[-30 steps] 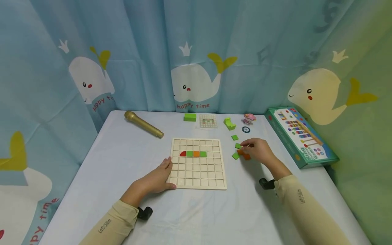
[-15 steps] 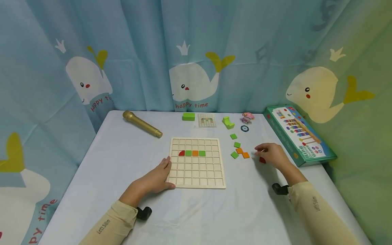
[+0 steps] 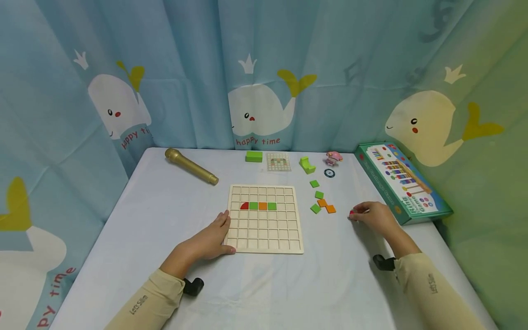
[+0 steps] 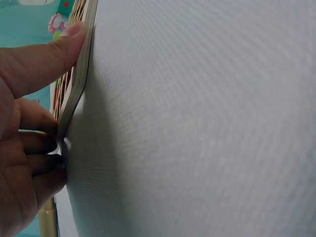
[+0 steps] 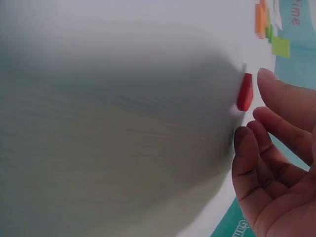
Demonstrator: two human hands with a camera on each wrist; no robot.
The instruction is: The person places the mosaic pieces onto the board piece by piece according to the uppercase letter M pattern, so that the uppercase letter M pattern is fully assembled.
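My left hand [image 3: 209,237] rests against the lower left corner of a pale gridded board [image 3: 266,247]; its thumb [image 4: 66,47] touches the front edge and the fingers lie along the left side. One row of the board holds a rounded red tile [image 3: 244,206], a green tile [image 3: 253,206], an orange tile [image 3: 262,206] and another green one [image 3: 272,206]. Right of the board, my right hand [image 3: 375,216] hovers low with bent fingers. Close by its thumb and index fingertips lies a loose red tile [image 5: 245,92], with a gap showing between thumb and tile.
Loose green tiles [image 3: 315,209] and orange tiles [image 3: 331,209] lie between board and right hand. Farther back are a gold microphone [image 3: 191,167], a green block [image 3: 253,156], a pattern card [image 3: 278,162], a curved green block [image 3: 307,165], a pink figurine [image 3: 333,158], a round disc [image 3: 329,173] and a game box [image 3: 404,181].
My right hand has moved right, away from the orange and green tiles, then slightly toward me beside the red tile. The left hand stays at the board.
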